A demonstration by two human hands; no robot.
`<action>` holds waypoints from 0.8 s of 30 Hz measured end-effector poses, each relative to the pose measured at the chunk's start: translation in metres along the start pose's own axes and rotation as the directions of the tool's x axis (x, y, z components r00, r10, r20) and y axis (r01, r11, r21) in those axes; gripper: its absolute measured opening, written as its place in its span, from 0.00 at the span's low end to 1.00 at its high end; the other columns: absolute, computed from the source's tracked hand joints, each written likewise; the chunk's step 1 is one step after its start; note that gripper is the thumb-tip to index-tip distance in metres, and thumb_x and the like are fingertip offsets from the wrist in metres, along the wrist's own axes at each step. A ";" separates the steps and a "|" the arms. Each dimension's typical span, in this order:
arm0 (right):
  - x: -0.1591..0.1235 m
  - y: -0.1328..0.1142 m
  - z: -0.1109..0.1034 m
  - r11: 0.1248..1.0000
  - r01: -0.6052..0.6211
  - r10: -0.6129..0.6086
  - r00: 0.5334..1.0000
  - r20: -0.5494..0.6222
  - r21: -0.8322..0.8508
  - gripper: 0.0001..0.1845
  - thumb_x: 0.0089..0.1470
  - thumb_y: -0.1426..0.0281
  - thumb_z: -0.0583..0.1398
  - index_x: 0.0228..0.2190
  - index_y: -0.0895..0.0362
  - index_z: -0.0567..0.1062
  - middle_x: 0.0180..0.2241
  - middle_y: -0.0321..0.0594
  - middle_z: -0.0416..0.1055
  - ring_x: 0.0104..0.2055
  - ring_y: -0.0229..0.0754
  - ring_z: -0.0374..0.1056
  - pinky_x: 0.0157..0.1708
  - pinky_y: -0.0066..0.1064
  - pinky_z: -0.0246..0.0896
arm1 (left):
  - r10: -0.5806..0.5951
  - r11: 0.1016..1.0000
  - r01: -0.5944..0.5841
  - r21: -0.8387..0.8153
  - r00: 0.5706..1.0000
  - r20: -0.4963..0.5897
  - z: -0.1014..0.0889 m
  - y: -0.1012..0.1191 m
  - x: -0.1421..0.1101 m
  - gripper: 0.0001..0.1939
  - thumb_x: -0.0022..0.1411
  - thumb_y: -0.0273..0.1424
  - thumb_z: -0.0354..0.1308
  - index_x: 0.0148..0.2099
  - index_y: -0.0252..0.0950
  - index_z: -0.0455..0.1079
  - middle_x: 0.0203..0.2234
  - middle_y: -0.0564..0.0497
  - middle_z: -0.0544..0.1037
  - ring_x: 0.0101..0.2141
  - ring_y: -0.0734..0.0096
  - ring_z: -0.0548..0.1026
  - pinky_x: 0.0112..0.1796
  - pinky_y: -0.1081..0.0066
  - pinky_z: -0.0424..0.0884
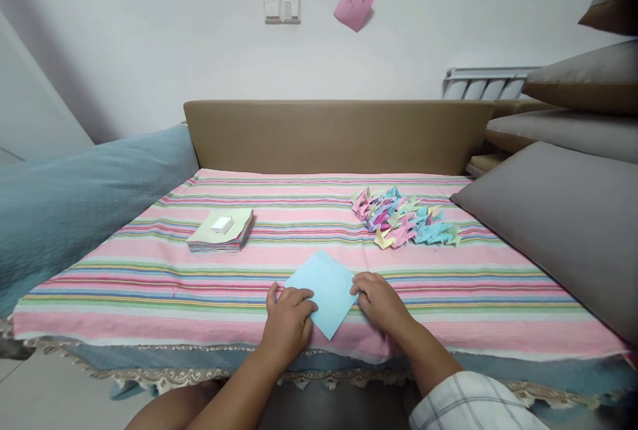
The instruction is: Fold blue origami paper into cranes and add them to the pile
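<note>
A light blue square of paper (pixel 326 287) lies on the striped cloth in front of me, turned so that one corner points toward me. My left hand (pixel 289 317) covers its left corner, fingers bent and pressing on the sheet. At the right corner my right hand (pixel 376 297) pinches the edge between curled fingers; the thumb is partly hidden. No fold line can be made out on the sheet. Beyond my right hand lies a cluster of folded paper cranes (pixel 399 220) in pink, blue, purple, green and yellow.
A stack of coloured paper sheets (pixel 222 234) sits at left with a small white box (pixel 222 224) on top. Grey cushions (pixel 558 217) pile up at right. A brown backrest (pixel 339 137) closes off the rear, and a blue armrest (pixel 100 184) stands left.
</note>
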State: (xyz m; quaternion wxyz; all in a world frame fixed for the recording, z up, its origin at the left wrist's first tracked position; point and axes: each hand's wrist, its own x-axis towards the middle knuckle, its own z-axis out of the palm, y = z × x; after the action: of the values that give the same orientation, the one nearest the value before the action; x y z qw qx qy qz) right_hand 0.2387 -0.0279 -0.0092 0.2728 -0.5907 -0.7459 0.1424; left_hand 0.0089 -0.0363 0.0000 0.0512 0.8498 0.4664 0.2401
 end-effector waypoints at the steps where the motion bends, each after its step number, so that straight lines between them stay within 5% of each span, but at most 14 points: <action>1: 0.000 0.000 0.000 1.000 -0.001 0.001 1.000 -0.001 -0.001 0.17 0.43 0.83 0.51 0.28 0.55 0.76 0.40 0.40 0.71 0.44 0.43 0.62 0.47 0.35 0.55 | 0.034 0.999 -0.033 -0.012 0.999 0.018 0.000 0.003 -0.001 0.16 0.50 0.22 0.50 0.36 0.45 0.72 0.42 0.51 0.76 0.44 0.61 0.70 0.54 0.46 0.42; 8: -0.001 -0.001 0.000 1.000 0.019 -0.019 1.000 -0.016 0.001 0.17 0.43 0.83 0.51 0.29 0.55 0.75 0.38 0.41 0.70 0.44 0.43 0.62 0.46 0.34 0.56 | 0.184 0.982 -0.180 -0.050 0.978 0.102 0.003 0.011 -0.008 0.20 0.51 0.30 0.58 0.48 0.48 0.68 0.49 0.49 0.72 0.48 0.59 0.66 0.55 0.43 0.38; 15: 0.000 -0.002 -0.001 0.999 0.032 -0.031 0.999 -0.027 0.008 0.16 0.45 0.82 0.51 0.29 0.55 0.75 0.38 0.40 0.71 0.43 0.42 0.63 0.46 0.34 0.56 | 0.206 0.978 -0.207 0.024 0.978 0.009 0.008 0.006 -0.004 0.08 0.59 0.30 0.54 0.38 0.47 0.72 0.42 0.51 0.76 0.42 0.66 0.72 0.56 0.45 0.42; 20: -0.003 -0.011 -0.007 0.994 0.095 -0.094 0.995 -0.032 0.053 0.09 0.51 0.67 0.58 0.35 0.54 0.74 0.44 0.43 0.68 0.48 0.46 0.61 0.49 0.39 0.53 | 0.194 0.980 -0.193 -0.044 0.981 0.024 -0.001 -0.001 0.001 0.09 0.59 0.28 0.51 0.37 0.45 0.71 0.40 0.53 0.78 0.41 0.69 0.74 0.57 0.46 0.38; 24: -0.007 -0.017 -0.010 0.981 0.195 -0.196 0.979 0.057 0.016 0.22 0.40 0.60 0.65 0.40 0.51 0.73 0.51 0.44 0.64 0.54 0.51 0.55 0.53 0.44 0.46 | 0.176 0.982 -0.171 -0.083 0.983 0.050 -0.010 -0.006 0.002 0.09 0.55 0.24 0.50 0.34 0.41 0.69 0.40 0.52 0.77 0.43 0.69 0.73 0.58 0.46 0.35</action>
State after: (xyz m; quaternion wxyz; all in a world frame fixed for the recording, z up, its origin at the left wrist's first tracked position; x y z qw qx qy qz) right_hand 0.2318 -0.0406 0.0061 0.2667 -0.5086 -0.8072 0.1361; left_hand 0.0003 -0.0329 0.0076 0.0765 0.8912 0.3791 0.2373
